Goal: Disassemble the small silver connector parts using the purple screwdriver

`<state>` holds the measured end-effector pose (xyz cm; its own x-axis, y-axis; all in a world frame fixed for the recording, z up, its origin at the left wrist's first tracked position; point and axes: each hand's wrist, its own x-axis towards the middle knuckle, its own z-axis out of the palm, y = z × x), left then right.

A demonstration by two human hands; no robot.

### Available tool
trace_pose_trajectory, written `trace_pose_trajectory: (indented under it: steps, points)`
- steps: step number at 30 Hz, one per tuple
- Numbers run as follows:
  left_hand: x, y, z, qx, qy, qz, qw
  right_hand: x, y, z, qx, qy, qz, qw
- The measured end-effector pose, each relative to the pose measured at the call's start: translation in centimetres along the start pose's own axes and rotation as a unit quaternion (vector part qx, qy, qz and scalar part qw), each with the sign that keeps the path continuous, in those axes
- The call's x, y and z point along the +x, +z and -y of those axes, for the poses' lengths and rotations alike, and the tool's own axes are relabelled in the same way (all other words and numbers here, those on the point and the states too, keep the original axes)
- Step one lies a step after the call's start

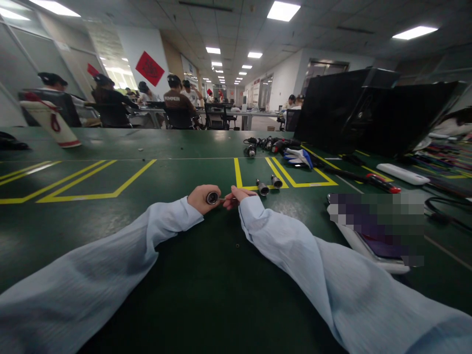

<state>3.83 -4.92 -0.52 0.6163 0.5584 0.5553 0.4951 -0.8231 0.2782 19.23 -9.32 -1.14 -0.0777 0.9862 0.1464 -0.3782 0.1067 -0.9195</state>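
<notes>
Your left hand [200, 197] clasps a metal part [212, 198], and the thin rod [222, 199] your right fingers [235, 192] pinch beside it could slip if pushed crookedly.

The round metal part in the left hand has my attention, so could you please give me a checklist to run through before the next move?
1. Round metal part held in the left hand, open end facing the camera: ok.
2. Thin tool held in the right hand, beside the part: ok.
3. Tool tip seated in the part: cannot tell; too small and partly hidden.
4. Two similar metal parts apart from both hands, by the yellow tape: ok.
5. Small dark piece secured: not ok; it lies loose on the green table.
</notes>
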Motion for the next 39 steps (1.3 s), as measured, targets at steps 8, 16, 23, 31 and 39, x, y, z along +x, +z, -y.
trace_pose_trajectory:
  steps: [8, 16, 23, 31, 39]
  points:
    - [0.2, 0.2, 0.3, -0.078, -0.025, -0.015, 0.997, 0.6, -0.2, 0.1, 0.077, 0.093, 0.007, 0.993]
    - [0.0, -0.3, -0.5, -0.014, -0.002, -0.006, 1.0, 0.3, 0.2, 0.1, 0.031, 0.051, -0.005, 0.998]
    - [0.1, -0.2, -0.1, -0.087, -0.03, -0.002, 0.996, 0.7, 0.2, -0.2, 0.055, 0.074, -0.014, 0.996]
    - [0.1, 0.0, 0.1, -0.07, -0.048, -0.005, 0.996, -0.6, 0.6, 0.8, -0.056, -0.083, -0.04, 0.994]
    - [-0.3, 0.2, 0.0, -0.031, -0.027, 0.065, 0.997, -0.8, 0.9, 0.6, -0.25, -0.129, -0.056, 0.958]
